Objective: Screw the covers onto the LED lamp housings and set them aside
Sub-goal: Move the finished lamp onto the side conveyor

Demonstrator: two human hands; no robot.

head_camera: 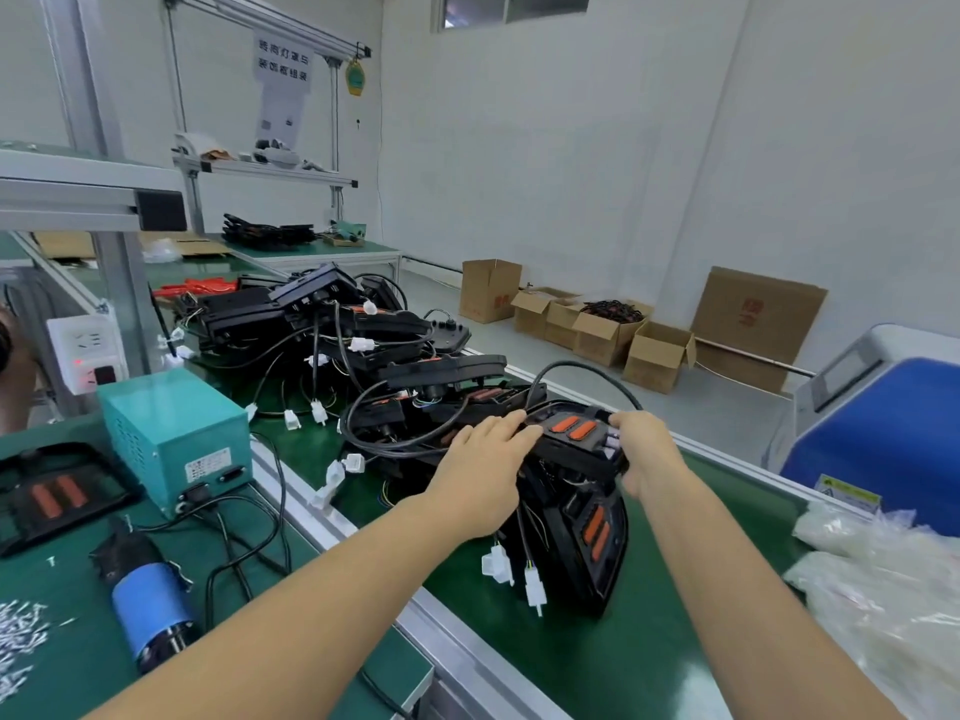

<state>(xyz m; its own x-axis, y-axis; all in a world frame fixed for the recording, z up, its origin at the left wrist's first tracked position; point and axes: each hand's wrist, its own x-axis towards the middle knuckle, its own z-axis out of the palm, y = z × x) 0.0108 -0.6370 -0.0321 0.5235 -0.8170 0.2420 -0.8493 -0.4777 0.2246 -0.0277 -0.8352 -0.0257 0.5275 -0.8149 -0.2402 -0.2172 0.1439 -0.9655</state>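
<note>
Green matting covered the long bench (675, 589), where a pile of finished lamps (363, 335) trailed cables. Both hands held one LED lamp housing (576, 444) over the pile's near end: left hand (483, 459) lying flat on it with fingers straight, right hand (644, 449) with fingers curled round its edge. It looked rigid and light, best gripped by the rim, clear of the wires.

At nine o'clock on the green worktop (545, 662), a teal power box (174, 436); at seven, a blue-wrapped electric screwdriver (148, 610) beside loose screws (18, 639). At two, open cardboard boxes (587, 322) on the floor; at four, clear plastic bags (878, 579).
</note>
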